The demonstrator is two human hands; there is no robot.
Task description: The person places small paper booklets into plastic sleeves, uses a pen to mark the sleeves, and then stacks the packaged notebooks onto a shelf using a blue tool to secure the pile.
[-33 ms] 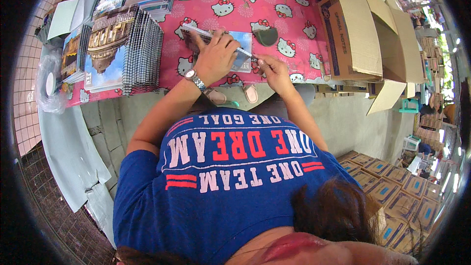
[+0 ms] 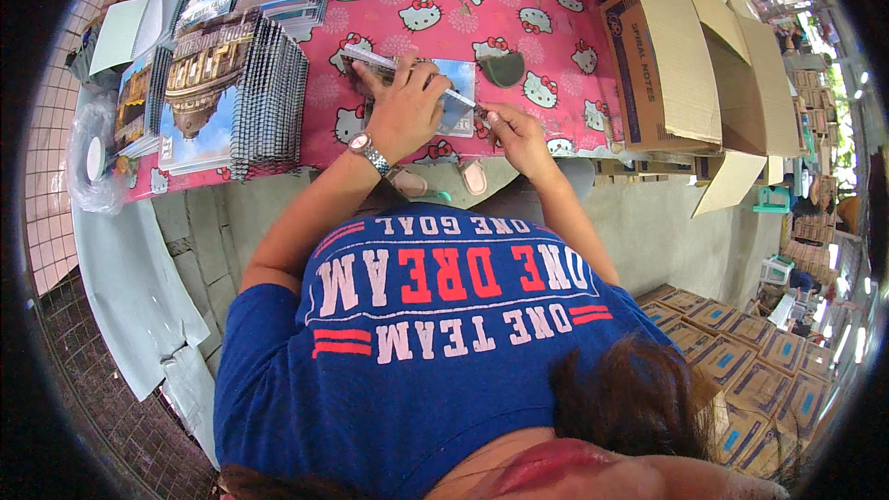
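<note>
A spiral notebook (image 2: 456, 72) with a blue-sky picture cover lies at the near edge of the pink table, its pale spiral binding running slantwise across it. My left hand (image 2: 407, 109), with a metal watch on the wrist, rests over the notebook and binding, its fingers spread. At the right end of the binding, my right hand (image 2: 519, 136) is closed in a pinch. What sits between its fingertips is too small to make out; the binding's end is right beside them. Just beyond the notebook lies a dark, rounded, flat object (image 2: 503, 70).
Stacks of spiral notebooks (image 2: 208, 83) stand on the left of the patterned tablecloth (image 2: 454, 9). An open cardboard carton (image 2: 662, 65) stands at the right edge. Clear plastic wrap (image 2: 97, 162) hangs at the left corner. Many closed cartons (image 2: 741, 343) cover the floor at lower right.
My left fingers have shifted very slightly over the notebook. Otherwise both hands stay in place.
</note>
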